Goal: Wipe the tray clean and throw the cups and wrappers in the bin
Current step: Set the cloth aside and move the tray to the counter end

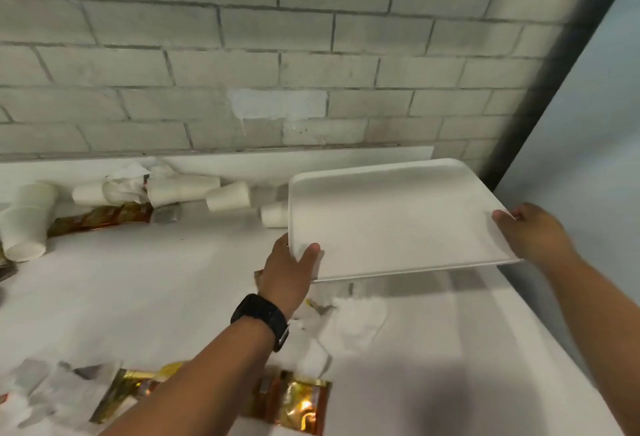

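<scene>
White rectangular plastic tray (398, 221), lifted clear of the white table (138, 290) near its far right corner, tilted with its near long edge low. My left hand (287, 273) grips the near-left corner, thumb curled over the rim; my right hand (533, 231) grips the right short edge likewise. Its long axis runs left to right between both grips. White paper cups (228, 196) lie toppled along the far edge; gold foil wrappers (298, 401) lie at the near edge.
</scene>
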`<state>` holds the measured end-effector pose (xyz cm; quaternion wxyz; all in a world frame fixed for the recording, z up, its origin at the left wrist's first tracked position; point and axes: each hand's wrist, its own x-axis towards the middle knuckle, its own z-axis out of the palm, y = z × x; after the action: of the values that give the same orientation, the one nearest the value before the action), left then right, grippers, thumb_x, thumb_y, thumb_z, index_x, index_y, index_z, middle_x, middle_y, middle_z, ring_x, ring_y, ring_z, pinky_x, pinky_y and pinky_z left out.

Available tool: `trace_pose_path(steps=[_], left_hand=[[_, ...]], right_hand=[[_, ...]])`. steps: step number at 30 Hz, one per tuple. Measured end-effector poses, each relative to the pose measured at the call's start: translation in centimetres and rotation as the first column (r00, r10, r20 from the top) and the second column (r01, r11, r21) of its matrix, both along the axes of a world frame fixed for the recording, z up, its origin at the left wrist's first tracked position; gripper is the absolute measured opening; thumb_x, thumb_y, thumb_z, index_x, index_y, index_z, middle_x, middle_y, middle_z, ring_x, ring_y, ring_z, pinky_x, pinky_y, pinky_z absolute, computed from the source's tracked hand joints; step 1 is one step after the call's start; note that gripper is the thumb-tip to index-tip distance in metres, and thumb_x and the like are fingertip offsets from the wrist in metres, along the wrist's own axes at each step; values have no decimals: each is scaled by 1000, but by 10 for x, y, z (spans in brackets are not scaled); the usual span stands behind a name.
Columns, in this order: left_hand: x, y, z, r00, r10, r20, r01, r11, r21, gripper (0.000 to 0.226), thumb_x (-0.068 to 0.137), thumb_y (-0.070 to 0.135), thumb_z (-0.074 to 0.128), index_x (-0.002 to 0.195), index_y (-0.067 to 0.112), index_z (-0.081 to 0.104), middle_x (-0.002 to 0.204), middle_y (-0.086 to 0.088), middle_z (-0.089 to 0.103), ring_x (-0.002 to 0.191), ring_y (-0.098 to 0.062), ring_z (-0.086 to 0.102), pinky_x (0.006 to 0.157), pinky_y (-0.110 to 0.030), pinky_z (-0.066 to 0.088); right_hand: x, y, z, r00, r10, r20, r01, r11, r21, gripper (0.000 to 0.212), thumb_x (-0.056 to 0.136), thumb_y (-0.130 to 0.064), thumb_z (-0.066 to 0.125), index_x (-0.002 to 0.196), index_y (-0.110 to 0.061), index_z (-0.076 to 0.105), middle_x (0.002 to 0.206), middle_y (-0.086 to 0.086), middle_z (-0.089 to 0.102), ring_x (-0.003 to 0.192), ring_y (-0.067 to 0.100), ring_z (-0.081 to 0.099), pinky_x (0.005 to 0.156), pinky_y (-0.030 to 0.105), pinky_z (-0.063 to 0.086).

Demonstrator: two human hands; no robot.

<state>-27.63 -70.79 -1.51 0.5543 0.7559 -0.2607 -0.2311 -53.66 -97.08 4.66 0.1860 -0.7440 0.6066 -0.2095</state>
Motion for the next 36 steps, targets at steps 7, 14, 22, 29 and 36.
trace_pose_path(steps=[7,14,22,29,36], left_hand=[[-27,-73,-11,997,-75,5,73,987,145,33,88,42,59,112,19,56,101,3,67,89,-16,63,80,-33,53],[-3,-107,-29,1000,-15,18,8,938,347,48,89,49,54,117,11,55,107,-10,66,91,-26,61,74,-31,44],[27,-124,-41,994,110,19,-107,889,446,52,93,43,49,129,6,49,118,-14,61,99,-30,57,83,-33,44],[42,-122,-46,990,139,26,-135,875,466,49,91,43,49,126,9,52,113,-16,60,96,-32,58,83,-38,50],[45,-118,-44,987,161,18,-151,879,453,53,91,43,50,133,10,51,121,-16,56,95,-30,57,75,-32,44]], right_hand=[[-23,-82,-34,998,23,-57,-19,997,70,34,94,-38,51,99,-5,58,103,21,63,85,32,51,76,34,36],[4,-126,-75,992,102,-71,-84,974,212,40,97,-39,46,108,-5,64,103,18,63,88,32,53,78,34,38],[57,-151,-101,997,80,-21,-73,968,241,30,98,-21,37,104,-5,62,113,24,60,95,37,55,82,37,39],[65,-146,-119,998,48,31,-52,984,168,22,94,-19,44,79,-8,57,85,17,55,77,33,50,73,32,38],[70,-142,-122,997,34,65,-41,993,113,25,94,-17,45,79,-4,60,84,19,57,75,32,52,70,33,40]])
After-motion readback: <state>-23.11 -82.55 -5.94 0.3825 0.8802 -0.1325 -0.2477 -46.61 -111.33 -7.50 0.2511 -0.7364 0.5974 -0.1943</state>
